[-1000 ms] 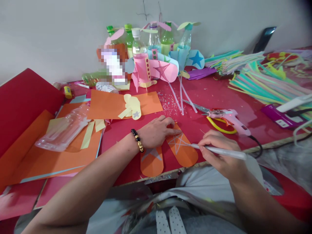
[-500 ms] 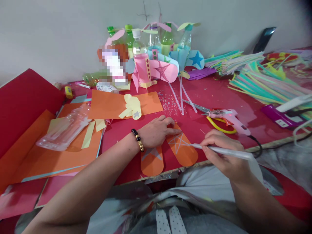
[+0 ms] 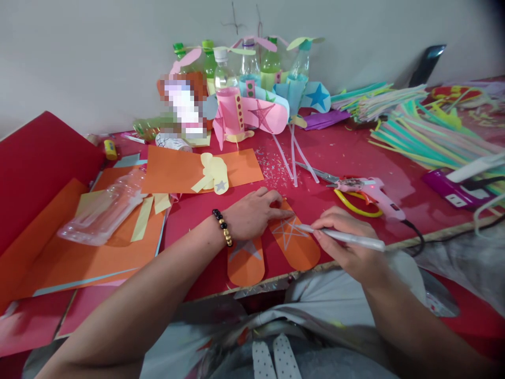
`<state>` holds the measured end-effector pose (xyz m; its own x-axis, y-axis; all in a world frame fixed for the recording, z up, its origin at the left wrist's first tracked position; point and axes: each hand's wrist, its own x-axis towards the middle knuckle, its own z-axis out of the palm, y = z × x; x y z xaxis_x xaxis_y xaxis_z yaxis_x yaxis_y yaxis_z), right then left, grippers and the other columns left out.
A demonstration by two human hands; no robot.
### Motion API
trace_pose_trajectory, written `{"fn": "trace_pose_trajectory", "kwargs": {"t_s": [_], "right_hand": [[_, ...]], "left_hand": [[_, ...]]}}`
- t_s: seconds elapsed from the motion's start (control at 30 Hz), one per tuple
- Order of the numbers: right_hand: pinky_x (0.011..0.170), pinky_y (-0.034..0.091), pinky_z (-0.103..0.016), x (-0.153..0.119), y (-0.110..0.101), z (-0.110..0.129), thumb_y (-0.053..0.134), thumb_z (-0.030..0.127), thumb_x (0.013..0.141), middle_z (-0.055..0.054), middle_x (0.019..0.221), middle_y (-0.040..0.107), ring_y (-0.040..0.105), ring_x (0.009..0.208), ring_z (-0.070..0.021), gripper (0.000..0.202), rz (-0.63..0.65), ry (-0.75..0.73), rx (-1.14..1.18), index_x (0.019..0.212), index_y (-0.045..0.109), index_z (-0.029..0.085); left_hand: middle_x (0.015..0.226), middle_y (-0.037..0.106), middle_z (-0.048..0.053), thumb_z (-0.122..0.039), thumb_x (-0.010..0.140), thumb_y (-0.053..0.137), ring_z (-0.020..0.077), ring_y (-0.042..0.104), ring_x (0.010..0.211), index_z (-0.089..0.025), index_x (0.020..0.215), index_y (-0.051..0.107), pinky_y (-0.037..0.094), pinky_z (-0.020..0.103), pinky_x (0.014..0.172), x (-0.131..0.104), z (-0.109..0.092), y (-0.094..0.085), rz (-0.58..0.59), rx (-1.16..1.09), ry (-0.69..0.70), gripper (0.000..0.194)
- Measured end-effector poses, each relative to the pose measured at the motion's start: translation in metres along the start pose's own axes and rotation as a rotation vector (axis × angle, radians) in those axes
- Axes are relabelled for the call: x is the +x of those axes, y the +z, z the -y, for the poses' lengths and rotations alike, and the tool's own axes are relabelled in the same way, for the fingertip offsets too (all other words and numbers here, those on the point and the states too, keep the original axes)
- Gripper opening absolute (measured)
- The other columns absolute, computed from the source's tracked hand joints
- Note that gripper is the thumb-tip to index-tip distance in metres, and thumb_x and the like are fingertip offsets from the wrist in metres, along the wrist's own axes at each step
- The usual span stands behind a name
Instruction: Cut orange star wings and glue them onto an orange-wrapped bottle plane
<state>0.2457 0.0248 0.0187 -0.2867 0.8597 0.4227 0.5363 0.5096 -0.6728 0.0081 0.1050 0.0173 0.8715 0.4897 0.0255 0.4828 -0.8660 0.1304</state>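
Observation:
My right hand [image 3: 347, 237] grips a slim white pen [image 3: 351, 238] whose tip meets a silver star drawn on an orange paper wing [image 3: 302, 255] with rounded ends. Pressing on that paper's upper part is my left hand [image 3: 254, 213], its index finger stretched over it and a beaded bracelet at the wrist. Under the left hand lies a second orange paper piece [image 3: 246, 271], partly hidden, bearing a silver star filled in with colour.
Behind stand decorated bottles [image 3: 231, 108] with paper wings. To the right lie scissors [image 3: 355, 202], a pink glue gun [image 3: 381, 195], a purple power strip [image 3: 453, 189] and pipe cleaners [image 3: 434, 131]. Left are an orange sheet [image 3: 169, 168], yellow cutouts [image 3: 215, 171] and a flattened clear bottle [image 3: 102, 210].
My right hand and the pen have moved left, the tip shifting from the star's right point toward its upper middle. My left hand stays where it was.

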Motion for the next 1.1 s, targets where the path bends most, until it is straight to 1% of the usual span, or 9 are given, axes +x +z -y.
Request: {"fn": "trace_pose_trajectory", "kwargs": {"t_s": [0.3,0.6,0.77,0.9,1.1], "right_hand": [[0.066,0.046,-0.032,0.004,0.003,-0.001,0.059,0.018,0.085,-0.004,0.077,0.062,0.057,0.072,-0.0177,0.007,0.033,0.008,-0.019,0.082,0.065,0.02],[0.062,0.043,-0.031,0.0,-0.008,0.001,0.058,0.013,0.082,-0.002,0.068,0.058,0.054,0.066,-0.0161,0.012,0.035,0.007,-0.002,0.073,0.061,0.02],[0.06,0.042,-0.03,-0.002,-0.013,0.003,0.058,0.012,0.082,-0.001,0.067,0.057,0.053,0.064,-0.0152,0.013,0.029,-0.006,0.002,0.073,0.061,0.02],[0.06,0.043,-0.031,-0.002,-0.015,0.004,0.058,0.013,0.082,-0.001,0.066,0.057,0.053,0.063,-0.0155,0.012,0.03,-0.013,-0.011,0.073,0.061,0.021],[0.06,0.044,-0.031,-0.001,-0.013,0.006,0.056,0.015,0.083,-0.001,0.067,0.059,0.055,0.063,-0.0164,0.013,0.006,-0.016,-0.004,0.073,0.061,0.021]], "left_hand": [[0.125,0.05,0.009,-0.01,0.088,0.044,0.0227,0.043,0.11,-0.032,0.136,0.051,0.038,0.036,0.096,0.0,0.001,0.001,-0.004,0.0,0.004,0.053],[0.124,0.049,0.008,-0.009,0.088,0.044,0.0219,0.043,0.11,-0.033,0.137,0.051,0.038,0.036,0.097,0.0,0.0,0.0,0.004,-0.003,-0.005,0.055],[0.125,0.049,0.009,-0.01,0.089,0.043,0.0223,0.043,0.11,-0.033,0.137,0.05,0.039,0.037,0.097,0.0,0.0,-0.001,0.007,-0.003,-0.007,0.055],[0.125,0.049,0.009,-0.009,0.089,0.043,0.0224,0.043,0.111,-0.033,0.137,0.05,0.039,0.036,0.097,0.0,-0.001,-0.003,0.021,-0.012,-0.012,0.054],[0.126,0.049,0.008,-0.009,0.088,0.044,0.0224,0.043,0.112,-0.033,0.137,0.05,0.039,0.036,0.097,-0.001,0.0,-0.002,0.008,-0.012,-0.011,0.055]]}}
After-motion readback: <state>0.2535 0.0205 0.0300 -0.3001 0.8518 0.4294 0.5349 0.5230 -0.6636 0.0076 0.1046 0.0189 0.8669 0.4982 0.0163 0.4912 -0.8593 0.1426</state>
